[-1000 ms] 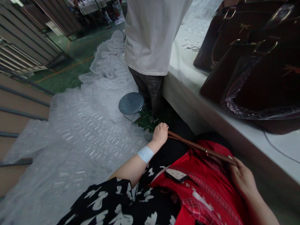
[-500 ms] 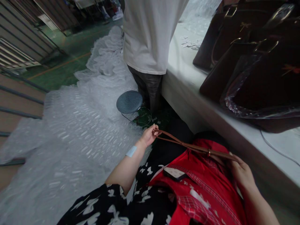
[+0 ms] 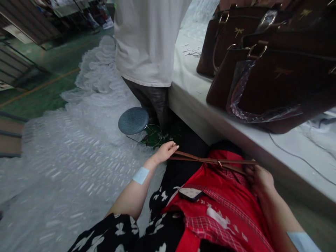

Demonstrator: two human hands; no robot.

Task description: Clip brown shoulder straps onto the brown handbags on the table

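Note:
A brown leather strap (image 3: 210, 160) with a small gold-coloured metal fitting stretches between my hands, in front of my red apron (image 3: 223, 203). My left hand (image 3: 166, 152) is closed on its left end, thumb pressed against the fingers. At the other end, my right hand (image 3: 259, 176) grips the strap, its fingers partly hidden in shadow. The strap lies doubled, with its strands crossing near the middle. A phone (image 3: 190, 193) sticks out of the apron pocket below it.
Dark brown handbags (image 3: 275, 84), one with a plastic-wrapped handle, stand on the white table (image 3: 194, 101) to the right. A person in a white shirt (image 3: 147, 45) stands ahead. Beside that person is a round stool (image 3: 133, 120). Clear plastic packing (image 3: 70, 154) covers the floor at left.
My view has turned to the right, so the handbags show more fully. The strap is held straighter, and my right hand has shifted its grip on it.

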